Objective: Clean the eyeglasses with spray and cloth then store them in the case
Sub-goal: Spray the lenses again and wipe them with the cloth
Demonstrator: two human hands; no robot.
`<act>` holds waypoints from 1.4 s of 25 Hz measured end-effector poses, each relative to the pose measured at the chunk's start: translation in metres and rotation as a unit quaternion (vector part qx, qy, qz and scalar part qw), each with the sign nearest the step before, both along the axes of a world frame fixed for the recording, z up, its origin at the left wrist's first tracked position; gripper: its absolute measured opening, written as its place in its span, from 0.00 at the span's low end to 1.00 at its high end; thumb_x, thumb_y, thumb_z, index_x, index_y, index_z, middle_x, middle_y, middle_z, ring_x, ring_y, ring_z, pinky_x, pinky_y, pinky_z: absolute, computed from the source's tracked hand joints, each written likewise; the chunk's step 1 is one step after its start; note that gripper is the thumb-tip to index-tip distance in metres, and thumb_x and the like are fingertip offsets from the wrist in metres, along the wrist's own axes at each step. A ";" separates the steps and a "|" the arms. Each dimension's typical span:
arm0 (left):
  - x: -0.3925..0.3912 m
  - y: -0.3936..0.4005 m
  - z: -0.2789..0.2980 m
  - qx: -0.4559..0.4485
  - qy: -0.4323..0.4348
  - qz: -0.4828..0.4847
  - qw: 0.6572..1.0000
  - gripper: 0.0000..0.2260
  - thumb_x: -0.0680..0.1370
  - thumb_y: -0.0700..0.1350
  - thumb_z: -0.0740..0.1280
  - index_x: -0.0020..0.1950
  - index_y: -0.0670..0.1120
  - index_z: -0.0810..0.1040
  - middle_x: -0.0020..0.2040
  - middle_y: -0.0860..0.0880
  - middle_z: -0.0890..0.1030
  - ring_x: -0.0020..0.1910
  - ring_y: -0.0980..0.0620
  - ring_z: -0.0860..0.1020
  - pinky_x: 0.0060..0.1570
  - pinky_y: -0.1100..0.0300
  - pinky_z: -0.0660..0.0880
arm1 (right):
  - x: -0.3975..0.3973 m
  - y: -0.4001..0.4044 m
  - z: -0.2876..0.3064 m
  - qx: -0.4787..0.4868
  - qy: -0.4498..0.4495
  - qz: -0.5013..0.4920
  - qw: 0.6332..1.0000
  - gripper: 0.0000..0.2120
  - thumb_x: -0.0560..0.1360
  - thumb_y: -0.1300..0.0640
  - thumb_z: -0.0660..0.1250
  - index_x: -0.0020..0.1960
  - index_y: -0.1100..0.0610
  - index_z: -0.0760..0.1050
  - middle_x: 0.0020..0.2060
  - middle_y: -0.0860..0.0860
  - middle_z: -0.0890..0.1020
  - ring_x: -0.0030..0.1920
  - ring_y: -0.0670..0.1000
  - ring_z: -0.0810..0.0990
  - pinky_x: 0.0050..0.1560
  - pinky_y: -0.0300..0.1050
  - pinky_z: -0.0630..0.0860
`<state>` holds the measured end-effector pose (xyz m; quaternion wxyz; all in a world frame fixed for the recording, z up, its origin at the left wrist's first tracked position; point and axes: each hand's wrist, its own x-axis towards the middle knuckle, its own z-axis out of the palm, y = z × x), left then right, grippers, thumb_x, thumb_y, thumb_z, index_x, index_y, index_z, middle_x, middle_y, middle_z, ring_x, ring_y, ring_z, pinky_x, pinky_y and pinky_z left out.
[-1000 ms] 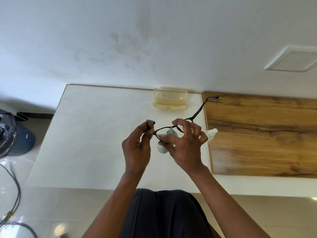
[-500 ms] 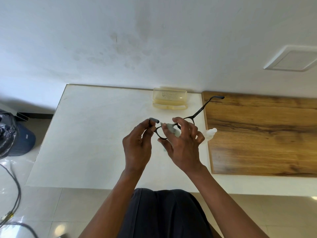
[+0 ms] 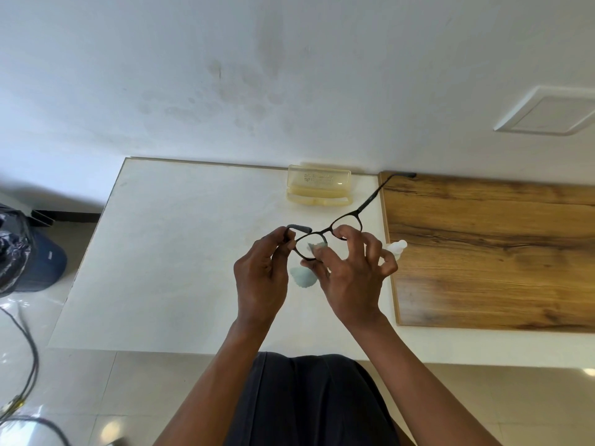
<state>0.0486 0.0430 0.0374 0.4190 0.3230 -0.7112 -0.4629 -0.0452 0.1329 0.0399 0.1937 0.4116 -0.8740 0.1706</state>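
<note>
The left hand [image 3: 261,278] pinches the eyeglasses [image 3: 325,236] at their left end, while the right hand [image 3: 349,275] pinches the pale blue cloth [image 3: 302,275] on one lens — both held above the white table [image 3: 180,252]. Beyond them sits the open yellowish case [image 3: 318,185], against the wall — the white spray bottle [image 3: 396,245] peeks out just right of the right hand

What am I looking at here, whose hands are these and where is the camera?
There is no machine: a person wears a camera on the head, looking forward and down at their own two hands. The left hand pinches one end of the black eyeglasses, held above a white table. The right hand presses a pale blue cloth against one lens. Further back on the table lies a yellowish glasses case, its lid open. A small white spray bottle peeks out behind the right hand, beside a wooden board.
</note>
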 end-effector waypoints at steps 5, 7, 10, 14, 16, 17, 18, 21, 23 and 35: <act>-0.001 0.000 0.005 -0.076 -0.028 -0.010 0.997 0.07 0.74 0.35 0.66 0.51 0.37 0.80 0.44 0.46 0.83 0.43 0.54 0.80 0.44 0.66 0.76 | 0.004 -0.003 0.002 0.057 -0.043 -0.044 0.996 0.20 0.65 0.42 0.73 0.55 0.47 0.79 0.56 0.54 0.79 0.57 0.56 0.69 0.47 0.56 0.68; -0.002 -0.001 0.007 -0.077 -0.030 -0.006 0.997 0.07 0.74 0.35 0.67 0.51 0.36 0.80 0.44 0.45 0.83 0.43 0.54 0.80 0.44 0.67 0.76 | 0.005 -0.005 0.004 0.065 -0.101 -0.038 0.992 0.21 0.68 0.43 0.70 0.59 0.47 0.76 0.59 0.56 0.76 0.57 0.59 0.72 0.46 0.57 0.69; -0.003 -0.002 0.008 -0.071 -0.028 -0.002 0.997 0.07 0.74 0.34 0.67 0.51 0.36 0.80 0.45 0.45 0.83 0.43 0.55 0.79 0.45 0.69 0.75 | 0.005 -0.007 0.005 0.047 -0.178 0.001 0.983 0.19 0.71 0.47 0.70 0.61 0.43 0.75 0.62 0.57 0.72 0.60 0.62 0.69 0.49 0.57 0.66; -0.003 0.000 0.009 -0.076 -0.014 0.005 0.997 0.07 0.74 0.35 0.67 0.51 0.38 0.80 0.45 0.51 0.82 0.43 0.56 0.79 0.45 0.69 0.75 | 0.006 -0.009 0.009 0.006 -0.208 0.027 0.978 0.17 0.68 0.53 0.73 0.56 0.40 0.78 0.60 0.58 0.74 0.60 0.63 0.69 0.48 0.52 0.59; -0.002 0.002 0.008 -0.068 -0.005 0.010 0.998 0.07 0.74 0.34 0.67 0.51 0.39 0.80 0.46 0.55 0.81 0.44 0.58 0.79 0.46 0.69 0.75 | 0.005 -0.009 0.010 -0.004 -0.201 0.032 0.979 0.17 0.67 0.54 0.74 0.54 0.40 0.79 0.59 0.58 0.75 0.59 0.64 0.71 0.48 0.52 0.59; -0.002 0.002 0.008 -0.061 0.000 0.012 0.998 0.07 0.74 0.34 0.67 0.51 0.40 0.80 0.46 0.58 0.81 0.44 0.60 0.79 0.47 0.69 0.75 | 0.004 -0.009 0.010 -0.009 -0.199 0.037 0.979 0.17 0.67 0.54 0.75 0.53 0.41 0.80 0.58 0.58 0.76 0.58 0.64 0.71 0.48 0.53 0.61; -0.002 0.003 0.008 -0.052 0.004 0.013 0.999 0.08 0.74 0.34 0.67 0.51 0.42 0.80 0.46 0.62 0.81 0.45 0.62 0.78 0.47 0.70 0.75 | 0.004 -0.009 0.010 -0.016 -0.198 0.042 0.979 0.15 0.66 0.54 0.75 0.51 0.42 0.81 0.57 0.58 0.76 0.58 0.64 0.71 0.48 0.54 0.63; -0.002 0.003 0.009 -0.033 0.012 0.013 0.999 0.08 0.75 0.36 0.66 0.51 0.45 0.79 0.48 0.67 0.79 0.45 0.67 0.78 0.47 0.70 0.75 | 0.004 -0.006 0.009 -0.056 -0.181 0.028 0.982 0.09 0.63 0.52 0.77 0.43 0.45 0.83 0.54 0.57 0.78 0.58 0.58 0.66 0.46 0.55 0.64; -0.002 0.003 0.010 -0.023 0.015 0.010 1.000 0.09 0.75 0.37 0.66 0.51 0.49 0.79 0.47 0.70 0.79 0.45 0.66 0.79 0.47 0.69 0.76 | 0.005 -0.005 0.009 -0.066 -0.160 0.000 0.985 0.08 0.62 0.49 0.77 0.40 0.46 0.82 0.53 0.55 0.78 0.57 0.55 0.63 0.46 0.54 0.61; -0.003 0.000 0.009 -0.023 0.015 0.010 1.000 0.10 0.75 0.35 0.66 0.51 0.47 0.80 0.46 0.56 0.83 0.44 0.63 0.80 0.46 0.69 0.76 | 0.011 -0.009 0.002 0.012 -0.159 0.013 0.987 0.19 0.69 0.52 0.73 0.59 0.47 0.76 0.63 0.57 0.74 0.59 0.57 0.58 0.48 0.59 0.68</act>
